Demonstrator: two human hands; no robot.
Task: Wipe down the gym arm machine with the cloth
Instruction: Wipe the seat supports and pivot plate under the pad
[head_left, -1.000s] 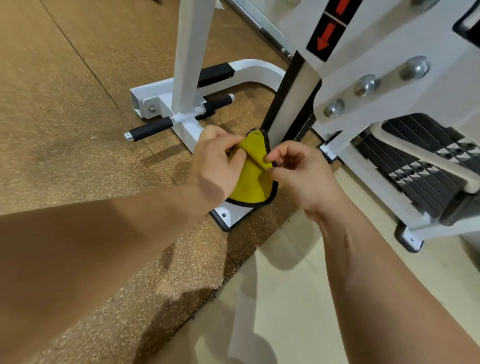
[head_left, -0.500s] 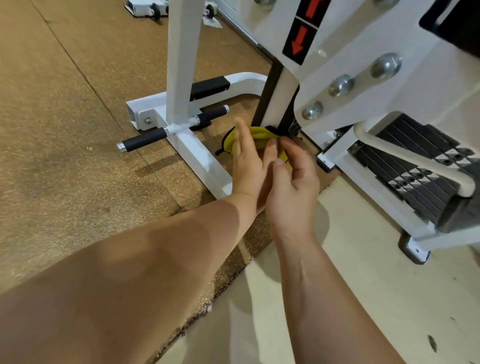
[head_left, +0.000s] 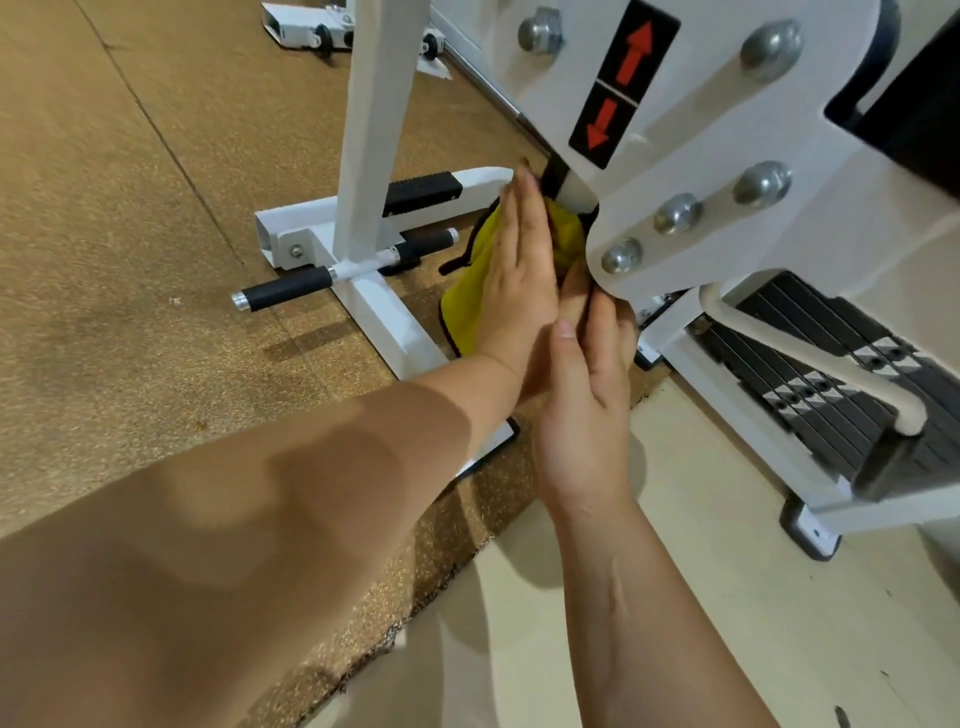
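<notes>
The yellow cloth (head_left: 470, 291) with a dark hem hangs against the lower post (head_left: 571, 189) of the white arm machine (head_left: 701, 130). My left hand (head_left: 519, 280) lies flat on the cloth, fingers straight, pressing it to the post. Just to the right, my right hand (head_left: 587, 405) is held edge-up beside it. Its fingers are mostly straight and reach the rounded lower edge of the bolted white plate, where the tips are partly hidden. Most of the cloth is covered by my left hand.
A white upright (head_left: 371, 156) on a floor frame stands left of the hands, with a black-gripped bar (head_left: 285, 288) sticking out low. The black weight stack (head_left: 831, 364) and a cream curved tube (head_left: 810, 358) sit to the right. Brown rubber matting meets beige floor underfoot.
Both hands went from pinching and folding the cloth in the air to pushing it forward and up against the post. My left hand has flattened onto it.
</notes>
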